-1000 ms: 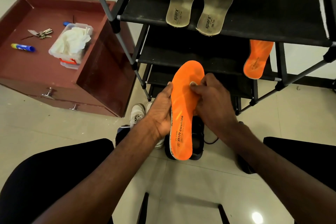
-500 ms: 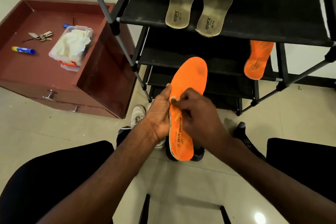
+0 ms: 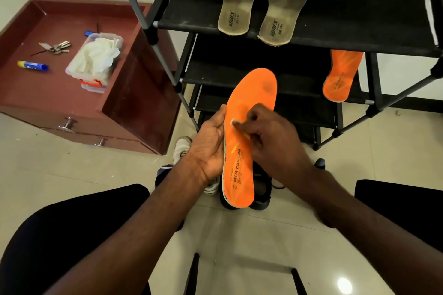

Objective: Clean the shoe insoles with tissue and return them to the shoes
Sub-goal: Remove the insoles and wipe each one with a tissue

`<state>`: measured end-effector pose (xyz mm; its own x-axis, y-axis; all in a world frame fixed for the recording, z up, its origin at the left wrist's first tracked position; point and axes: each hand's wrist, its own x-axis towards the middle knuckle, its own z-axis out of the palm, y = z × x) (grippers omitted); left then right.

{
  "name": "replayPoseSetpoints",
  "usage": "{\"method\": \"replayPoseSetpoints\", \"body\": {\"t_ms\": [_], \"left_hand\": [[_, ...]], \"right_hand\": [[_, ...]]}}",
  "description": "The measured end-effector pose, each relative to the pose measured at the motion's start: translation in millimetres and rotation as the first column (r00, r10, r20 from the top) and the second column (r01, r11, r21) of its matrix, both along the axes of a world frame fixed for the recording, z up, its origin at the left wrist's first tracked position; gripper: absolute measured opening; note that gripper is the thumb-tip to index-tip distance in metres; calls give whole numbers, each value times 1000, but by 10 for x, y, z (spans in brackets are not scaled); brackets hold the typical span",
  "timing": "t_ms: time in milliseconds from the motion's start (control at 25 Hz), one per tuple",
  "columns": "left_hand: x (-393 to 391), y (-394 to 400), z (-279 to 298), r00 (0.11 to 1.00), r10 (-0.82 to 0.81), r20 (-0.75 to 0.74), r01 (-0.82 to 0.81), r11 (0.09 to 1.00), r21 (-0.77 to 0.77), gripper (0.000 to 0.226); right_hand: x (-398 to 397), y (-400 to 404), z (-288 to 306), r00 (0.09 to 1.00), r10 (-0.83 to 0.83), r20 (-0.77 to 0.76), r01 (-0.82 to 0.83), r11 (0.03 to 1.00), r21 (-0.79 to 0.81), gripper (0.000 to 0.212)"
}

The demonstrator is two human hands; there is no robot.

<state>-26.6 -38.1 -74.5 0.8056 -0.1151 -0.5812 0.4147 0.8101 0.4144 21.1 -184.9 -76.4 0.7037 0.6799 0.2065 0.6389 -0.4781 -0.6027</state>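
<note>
My left hand grips the left edge of an orange insole, holding it upright in front of the shoe rack. My right hand pinches a small wad of white tissue and presses it on the insole's middle. A second orange insole hangs over the rack's middle shelf at the right. Two worn grey insoles lie on the top shelf. A black shoe sits on the floor behind the held insole, and a white shoe lies to its left.
The black shoe rack fills the upper right. A dark red drawer unit stands at left, carrying a clear box of tissues, keys and a blue tube. My dark-clad knees frame the tiled floor.
My right hand slid the tissue from the insole's forepart down to its middle, then stayed about there. The left hand keeps its grip.
</note>
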Motion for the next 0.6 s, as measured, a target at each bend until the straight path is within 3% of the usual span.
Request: {"method": "replayPoseSetpoints", "body": {"t_ms": [80,200,320,480,600], "left_hand": [[2,12,6,1000,5,11,-5,1000,-22,62],[-21,26,-13,1000,4,9,-4,1000,-15,62],[-13,10,-17,999,-21,27,21,1000,-16,61],[-34,22,-2,1000,-20,16,20,1000,2,60],[-16,12,-15,999,-28,25,27,999,26,57]], "right_hand": [[-44,34,12,1000,9,-25,-8,1000,15,39],[-160,18,37,989,145,-2,-145,989,4,39],[-22,13,41,999,0,46,2,999,-41,41],[-170,7,66,991,134,20,-133,989,-68,41],[1,-26,32,998,20,53,-17,999,-46,42]]}}
